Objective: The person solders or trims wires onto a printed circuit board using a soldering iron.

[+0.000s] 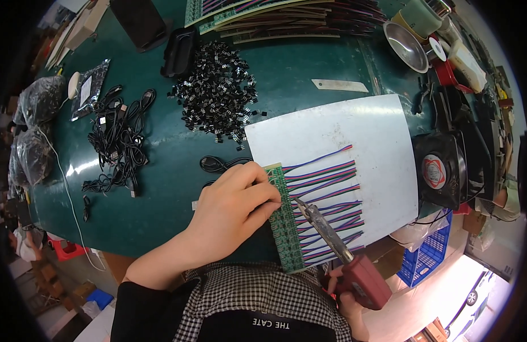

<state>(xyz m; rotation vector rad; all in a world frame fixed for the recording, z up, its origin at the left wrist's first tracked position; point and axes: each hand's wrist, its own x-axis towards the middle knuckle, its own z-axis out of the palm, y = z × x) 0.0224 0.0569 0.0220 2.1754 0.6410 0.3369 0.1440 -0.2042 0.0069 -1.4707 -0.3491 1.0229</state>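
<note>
A long green circuit board strip (287,228) lies on a white sheet (337,137), with several bundles of coloured wires (326,182) running off its right side. My left hand (235,208) rests on the strip's upper left part, fingers pressing it down. My right hand (346,296), mostly hidden at the lower edge, grips the dark red handle of a soldering iron (332,236). The iron's tip touches the board's right edge near the middle, where the wires meet it.
A heap of small black parts (218,94) and a tangle of black cables (118,139) lie on the green table (161,211). A small black fan (440,171), a metal bowl (406,45) and tape rolls stand at the right. More boards (263,17) lie at the back.
</note>
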